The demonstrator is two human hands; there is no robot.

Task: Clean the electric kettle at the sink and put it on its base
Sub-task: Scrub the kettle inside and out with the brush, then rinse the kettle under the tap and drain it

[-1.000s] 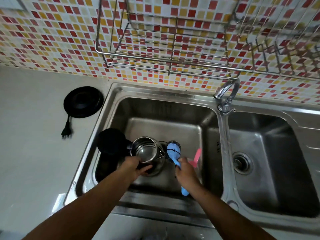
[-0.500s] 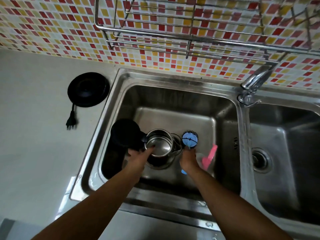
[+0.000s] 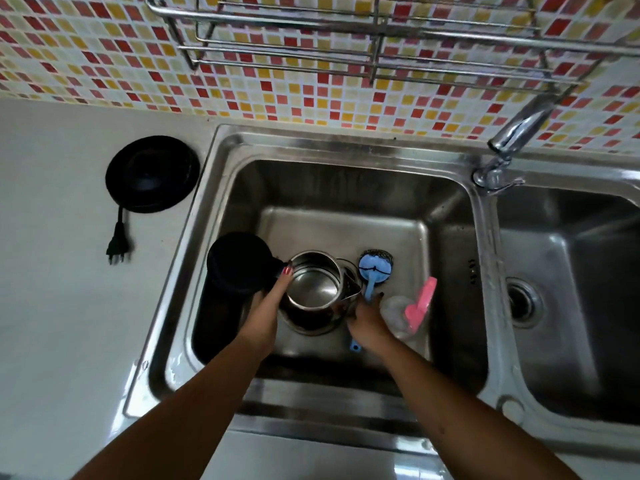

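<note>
The electric kettle (image 3: 313,292) stands upright on the floor of the left sink basin (image 3: 346,188), its black lid (image 3: 240,263) hinged open to the left and the steel interior exposed. The left hand (image 3: 265,313) reaches in from the near side with forearm extended; it grips the kettle at the rim by the hinge, thumb laid along the left edge of the opening, the other fingers hidden behind the body. The right hand (image 3: 367,322) is closed around the handle of a blue scrub brush (image 3: 372,275), the brush head pointing to the far side and lying just right of the kettle's spout, outside the opening. A clear spray bottle with pink trigger (image 3: 417,304) lies just right of that hand. The black kettle base (image 3: 152,173) sits on the white counter (image 3: 62,306) left of the sink, well apart from the kettle, its plug (image 3: 117,247) lying loose nearer. The tap (image 3: 512,140) stands at the far right between the basins.
</note>
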